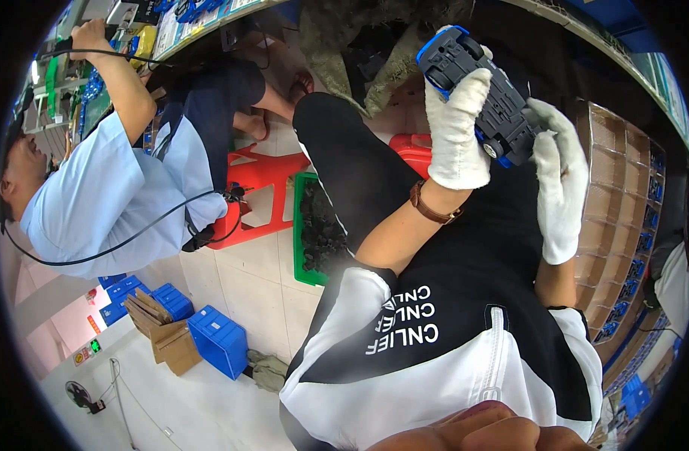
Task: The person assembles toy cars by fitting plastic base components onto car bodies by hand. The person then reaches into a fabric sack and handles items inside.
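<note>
A toy car (486, 98) with a dark grey underside and blue body edges is held up in front of me, its bottom facing me. Its wheels show at both ends. My left hand (461, 131), in a white glove, is closed around its side, thumb across the underside. My right hand (561, 177), also gloved in white, has its fingers and thumb bent about the car's lower right end. Part of that grip is hidden behind the car.
To the right stands a divided cardboard box (611, 188) with blue toy cars along its far side. A green crate (308, 233) of dark parts sits on the floor beside a red stool (262, 195). A co-worker in a light blue shirt (96, 195) sits at left. Blue bins (218, 342) stand behind.
</note>
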Action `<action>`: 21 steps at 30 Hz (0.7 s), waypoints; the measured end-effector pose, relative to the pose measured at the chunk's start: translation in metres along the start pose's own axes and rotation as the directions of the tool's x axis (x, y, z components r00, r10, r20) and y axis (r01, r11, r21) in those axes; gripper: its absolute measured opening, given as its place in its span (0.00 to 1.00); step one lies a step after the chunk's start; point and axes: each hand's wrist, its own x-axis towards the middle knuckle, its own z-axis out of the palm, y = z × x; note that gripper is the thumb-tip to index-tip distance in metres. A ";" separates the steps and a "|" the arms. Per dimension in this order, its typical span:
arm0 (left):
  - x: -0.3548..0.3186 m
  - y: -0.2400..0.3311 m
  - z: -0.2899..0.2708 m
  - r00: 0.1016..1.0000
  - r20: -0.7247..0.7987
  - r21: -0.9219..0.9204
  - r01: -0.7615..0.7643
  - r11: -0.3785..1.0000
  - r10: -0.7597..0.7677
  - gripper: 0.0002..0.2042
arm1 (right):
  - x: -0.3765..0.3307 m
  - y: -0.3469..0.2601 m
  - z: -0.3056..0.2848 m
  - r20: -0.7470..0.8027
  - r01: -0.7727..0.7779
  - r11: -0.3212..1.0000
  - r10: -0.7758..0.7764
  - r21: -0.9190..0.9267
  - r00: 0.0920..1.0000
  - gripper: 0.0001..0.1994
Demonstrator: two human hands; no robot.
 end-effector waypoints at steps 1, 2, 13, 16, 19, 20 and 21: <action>0.000 -0.001 0.001 1.000 0.010 0.003 0.005 1.000 -0.005 0.18 | 0.000 0.003 0.001 0.071 -0.094 0.987 0.085 0.128 0.994 0.20; -0.001 -0.002 0.002 1.000 0.021 0.007 0.010 1.000 -0.010 0.18 | 0.000 0.007 0.002 0.151 -0.193 0.950 0.159 0.246 0.976 0.23; -0.001 -0.006 -0.005 1.000 0.017 0.053 -0.026 0.998 0.025 0.17 | 0.002 0.014 0.013 0.326 -0.426 0.708 0.283 0.563 0.902 0.26; 0.001 -0.006 -0.005 0.999 0.005 0.068 -0.049 0.996 0.049 0.17 | 0.005 0.007 0.010 0.284 -0.310 0.808 0.185 0.501 0.941 0.22; 0.005 -0.002 -0.007 0.999 -0.008 0.030 -0.035 0.999 0.036 0.17 | 0.011 -0.003 0.015 -0.158 0.306 0.939 -0.330 -0.160 0.930 0.27; 0.006 -0.002 -0.010 1.000 0.005 -0.008 -0.018 1.000 0.018 0.17 | 0.008 -0.004 0.017 -0.199 0.332 0.928 -0.362 -0.170 0.911 0.30; 0.007 -0.003 -0.012 1.000 0.009 -0.022 -0.020 1.000 0.020 0.17 | 0.006 -0.004 0.015 -0.142 0.364 0.886 -0.415 -0.288 0.899 0.30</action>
